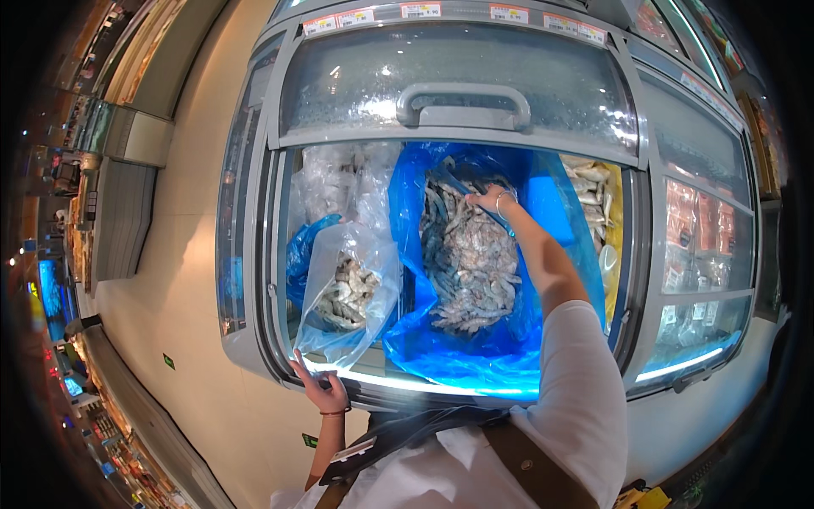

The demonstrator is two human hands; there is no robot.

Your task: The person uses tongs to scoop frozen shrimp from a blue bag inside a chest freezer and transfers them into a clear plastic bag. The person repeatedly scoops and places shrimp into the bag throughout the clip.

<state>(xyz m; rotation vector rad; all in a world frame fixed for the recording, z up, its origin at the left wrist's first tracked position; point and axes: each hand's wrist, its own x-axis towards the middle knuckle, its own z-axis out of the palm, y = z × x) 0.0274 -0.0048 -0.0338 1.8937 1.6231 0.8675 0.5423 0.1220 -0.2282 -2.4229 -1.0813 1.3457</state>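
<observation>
My right hand (491, 199) reaches into the freezer over a heap of frozen shrimp (474, 261) in a blue plastic liner (445, 366). A dark bluish handle or strip lies by its fingers; the fingers are partly hidden, so the grip is not certain. My left hand (325, 388) is at the freezer's front edge, its fingers at the lower rim of a clear plastic bag (375, 318). Whether they pinch the bag is hard to see. Pale shrimp pieces (350, 292) lie inside this bag, with crumpled blue plastic (305, 251) to its left.
A glass freezer lid with a grey handle (467, 105) covers the far part. Clear packages (346, 178) lie at the back left; small frozen fish (588, 191) lie at the right beside a yellow liner. Another freezer section (703, 242) holds packaged food.
</observation>
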